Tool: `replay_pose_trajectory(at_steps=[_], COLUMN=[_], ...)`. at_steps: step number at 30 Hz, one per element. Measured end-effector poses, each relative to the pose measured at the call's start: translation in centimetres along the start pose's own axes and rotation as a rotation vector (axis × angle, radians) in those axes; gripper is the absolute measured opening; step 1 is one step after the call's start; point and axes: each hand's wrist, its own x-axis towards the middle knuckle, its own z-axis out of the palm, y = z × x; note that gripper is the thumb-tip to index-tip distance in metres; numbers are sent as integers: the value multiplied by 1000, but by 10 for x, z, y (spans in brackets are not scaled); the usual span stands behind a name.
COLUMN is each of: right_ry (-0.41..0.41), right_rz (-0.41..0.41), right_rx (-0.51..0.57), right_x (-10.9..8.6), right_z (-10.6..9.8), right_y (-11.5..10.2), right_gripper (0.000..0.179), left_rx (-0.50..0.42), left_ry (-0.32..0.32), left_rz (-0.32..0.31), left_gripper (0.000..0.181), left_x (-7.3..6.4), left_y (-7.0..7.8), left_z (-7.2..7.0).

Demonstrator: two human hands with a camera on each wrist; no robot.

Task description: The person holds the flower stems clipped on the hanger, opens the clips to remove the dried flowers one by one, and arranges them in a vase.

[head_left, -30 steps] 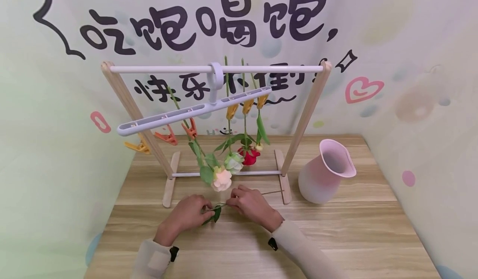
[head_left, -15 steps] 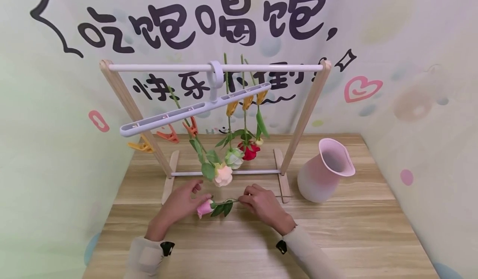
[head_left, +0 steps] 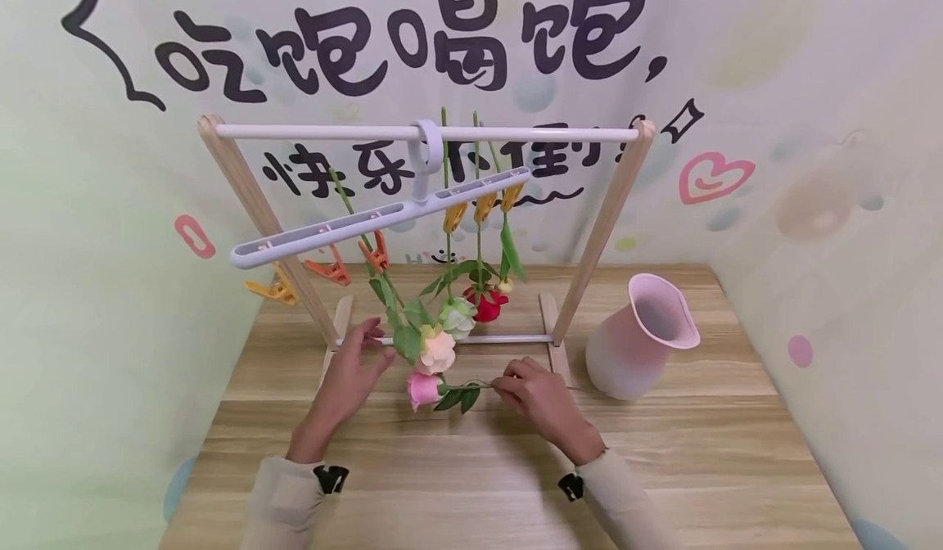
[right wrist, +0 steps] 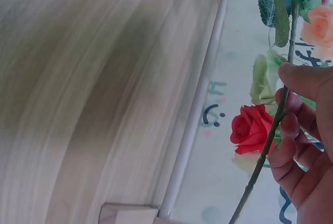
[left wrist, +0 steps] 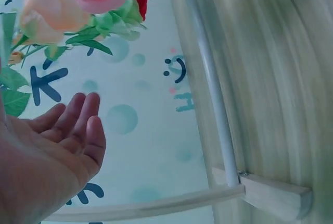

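While right hand (head_left: 543,404) pinches knobbly green stem (right wrist: 251,185) between thumb and curled fingers, left hand (head_left: 345,382) stays empty, fingers loosely spread, near peach rose (head_left: 436,352). Pinched stem's pink rose (head_left: 423,391), tight-petalled, lies sideways just below peach bloom; whether petals touch, can't tell. Smooth lilac hanger bar (head_left: 407,209) slants under white rod (head_left: 541,135) between pale wooden uprights (head_left: 607,227). Ruffled red rose (head_left: 487,304) hangs head-down. Flare-lipped pink-to-white vase (head_left: 626,355) stands on wood-grain tabletop (head_left: 471,476).

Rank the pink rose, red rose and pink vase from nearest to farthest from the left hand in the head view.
1. Pink rose, just right of the left hand.
2. Red rose, farther right and back, hanging.
3. Pink vase, far right, on the table.
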Motion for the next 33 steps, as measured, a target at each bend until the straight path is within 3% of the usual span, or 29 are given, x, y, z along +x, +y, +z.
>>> replay_pose_trajectory(at_steps=[4,10,21,33], right_ry=[29,47,47,57], right_rz=[9,23,33,41], right_rx=[3,27,52,41], right_x=[-3,-7,-14,-17], right_z=[-5,-11,-17,-30], right_y=[3,7,7,10], right_gripper=[5,4,8,7], left_rx=[-60,-118,-136,-233], left_ry=[51,70,127,148], left_rz=[30,49,-2,-50], left_gripper=[55,56,58,42], left_x=[5,16,29,34], left_y=[6,21,38,39], left_z=[1,5,11,17])
